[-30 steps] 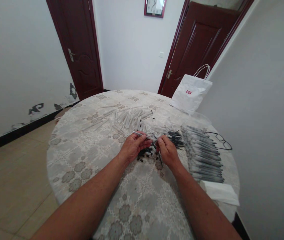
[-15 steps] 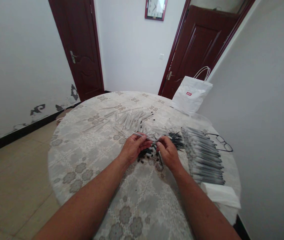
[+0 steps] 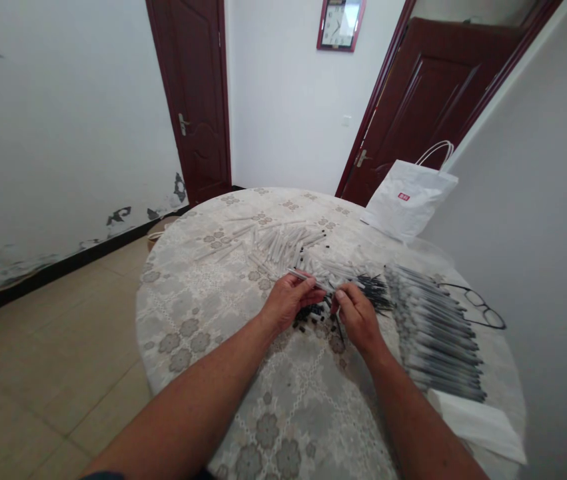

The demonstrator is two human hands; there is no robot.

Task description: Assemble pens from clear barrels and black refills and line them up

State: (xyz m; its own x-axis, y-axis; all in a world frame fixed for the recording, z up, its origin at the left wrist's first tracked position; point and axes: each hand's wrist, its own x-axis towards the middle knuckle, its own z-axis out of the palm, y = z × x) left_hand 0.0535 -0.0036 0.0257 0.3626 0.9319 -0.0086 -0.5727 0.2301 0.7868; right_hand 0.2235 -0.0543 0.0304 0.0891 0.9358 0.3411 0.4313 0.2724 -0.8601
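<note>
My left hand (image 3: pixel 290 300) is closed around a slim white pen barrel (image 3: pixel 300 273), which slants down toward my right hand. My right hand (image 3: pixel 360 317) pinches at the barrel's near end, but the small part between its fingertips is too blurred to name. Below both hands lie several small black caps (image 3: pixel 309 313), partly hidden by my left fingers. A thin dark stick (image 3: pixel 340 331) shows under my right fingers. Beyond the hands spreads a heap of white pen barrels (image 3: pixel 283 243). Dark thin refills (image 3: pixel 376 293) lie bunched just right of my right hand.
Rows of grey-and-white pens (image 3: pixel 443 340) are stacked at the right of the round table (image 3: pixel 188 293), with black-framed glasses (image 3: pixel 483 307) beside them. A white paper bag (image 3: pixel 410 200) stands at the back right. A white packet (image 3: pixel 480 423) lies at the right edge.
The whole view has shifted, so the table and hands appear farther right and slightly lower. Both hands keep nearly the same pose around the pen barrel.
</note>
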